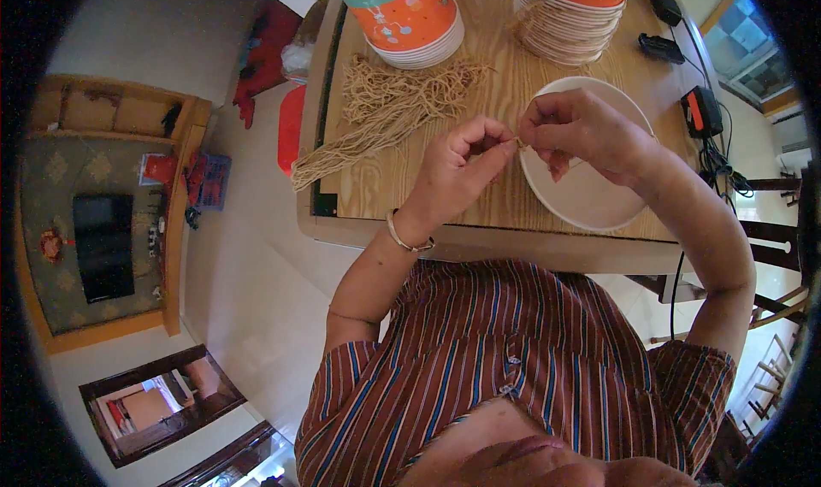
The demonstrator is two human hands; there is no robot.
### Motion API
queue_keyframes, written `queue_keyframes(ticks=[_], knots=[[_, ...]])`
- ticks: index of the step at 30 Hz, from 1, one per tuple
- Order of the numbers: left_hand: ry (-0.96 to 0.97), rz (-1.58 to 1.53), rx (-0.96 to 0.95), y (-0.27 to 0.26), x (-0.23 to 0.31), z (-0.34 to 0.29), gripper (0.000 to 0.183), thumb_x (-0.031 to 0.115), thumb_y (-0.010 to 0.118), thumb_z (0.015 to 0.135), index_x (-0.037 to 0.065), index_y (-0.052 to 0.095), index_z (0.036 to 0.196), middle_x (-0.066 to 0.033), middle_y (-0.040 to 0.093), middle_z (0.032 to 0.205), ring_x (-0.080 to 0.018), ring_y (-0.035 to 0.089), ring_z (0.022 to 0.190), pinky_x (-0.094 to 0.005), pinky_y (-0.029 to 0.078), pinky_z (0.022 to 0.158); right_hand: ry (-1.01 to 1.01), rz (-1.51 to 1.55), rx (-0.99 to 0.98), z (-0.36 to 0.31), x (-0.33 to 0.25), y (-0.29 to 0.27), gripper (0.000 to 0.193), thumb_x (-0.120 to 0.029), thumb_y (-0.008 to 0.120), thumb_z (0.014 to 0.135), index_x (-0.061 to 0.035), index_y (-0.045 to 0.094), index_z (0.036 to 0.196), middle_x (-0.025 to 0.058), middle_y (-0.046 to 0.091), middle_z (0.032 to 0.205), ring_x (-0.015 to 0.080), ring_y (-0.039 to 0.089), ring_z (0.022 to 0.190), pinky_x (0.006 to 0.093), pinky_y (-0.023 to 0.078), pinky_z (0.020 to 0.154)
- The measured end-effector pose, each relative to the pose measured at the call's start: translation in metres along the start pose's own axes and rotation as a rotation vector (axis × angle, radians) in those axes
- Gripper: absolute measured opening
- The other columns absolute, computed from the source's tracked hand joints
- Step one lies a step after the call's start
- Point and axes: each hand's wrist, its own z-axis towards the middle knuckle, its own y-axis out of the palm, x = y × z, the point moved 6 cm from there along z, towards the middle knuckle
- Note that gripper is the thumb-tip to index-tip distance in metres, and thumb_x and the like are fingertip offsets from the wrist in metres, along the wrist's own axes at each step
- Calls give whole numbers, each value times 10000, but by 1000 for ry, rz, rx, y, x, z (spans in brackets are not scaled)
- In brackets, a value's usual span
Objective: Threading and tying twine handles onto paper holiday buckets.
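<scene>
Over the table's near edge, my left hand [462,166] and my right hand [590,132] meet fingertip to fingertip. Both are closed in a pinch on a thin piece of tan twine [518,143], most of it hidden by the fingers. Below my right hand is a round white paper bucket [581,216], whose pale inside and rim show around the hand. To the left of my left hand lies a loose bundle of tan twine strands [385,115], bunched at the far end and reaching the table's left edge.
Two stacks of orange paper buckets stand at the back, one on the left [415,25] and one on the right [569,25] with twine hanging on it. Black adapters and cables [705,115] run along the right edge of the wooden table [462,209]. A red stool [291,128] stands at left.
</scene>
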Motion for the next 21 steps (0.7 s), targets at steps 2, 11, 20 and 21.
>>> queue_keyframes(ticks=[2,11,20,21], knots=[[-38,-32,-5,0,-2,0,67,78,632,914,27,632,957,22,607,792,-36,541,666,-206,448,591,-73,45,-51,-1,0,1,91,-106,621,893,-20,609,920,11,586,742,90,584,645,241,510,593],[-128,-446,-20,5,-26,1,110,126,598,944,31,644,976,-11,633,786,-79,561,642,-236,460,565,-242,-42,-87,2,3,3,119,-3,577,891,-4,522,996,39,592,829,107,594,763,252,518,700],[-104,-367,-5,6,-21,2,132,141,587,961,23,643,979,0,616,776,-59,556,639,-213,464,588,-421,-382,82,-11,-10,7,134,-52,608,902,6,526,991,34,564,843,103,584,812,267,507,748],[-104,-339,-4,6,-20,2,123,133,590,958,23,642,979,4,613,778,-56,558,645,-212,466,590,-421,-382,84,-11,-9,8,134,-52,608,902,6,526,991,34,564,843,103,584,812,267,507,748]])
